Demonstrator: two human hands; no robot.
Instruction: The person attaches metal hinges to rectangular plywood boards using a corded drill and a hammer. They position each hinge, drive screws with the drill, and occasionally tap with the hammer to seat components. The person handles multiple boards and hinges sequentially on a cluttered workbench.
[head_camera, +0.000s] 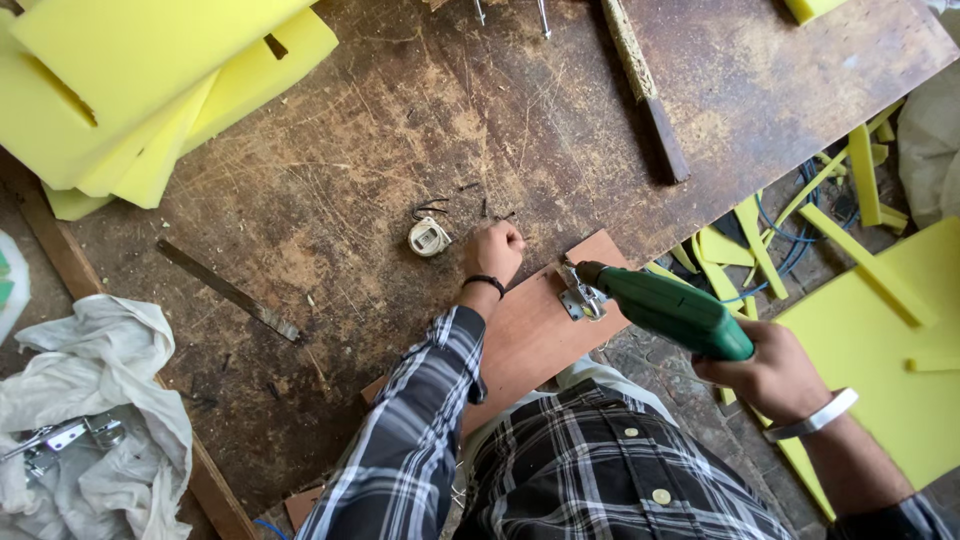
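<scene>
- Head view, looking straight down: the right hand (770, 375) is wrapped around the grip of a green power drill (672, 310), whose nose points left and far, onto a metal hinge (580, 297).
- That hinge sits on the right edge of a reddish-brown board (535, 335), which lies half on the worn wooden workbench (400, 150) and half over its near edge, just in front of the person's checked shirt.
- The left hand (493, 250) is balled into a fist, knuckles down on the bench right at the board's far left corner; whether anything is inside the fist cannot be told.
- Just left of that fist lies a small white round object (429, 237), with a few dark screws scattered beside it.
- Far left, yellow foam slabs (150, 90) are stacked on the bench.
- Near left, a white cloth (100, 400) holds more metal hinges.
- A flat metal strip (230, 291) lies between foam and cloth.
- Right of the bench, yellow foam offcuts (860, 250) litter the floor.
</scene>
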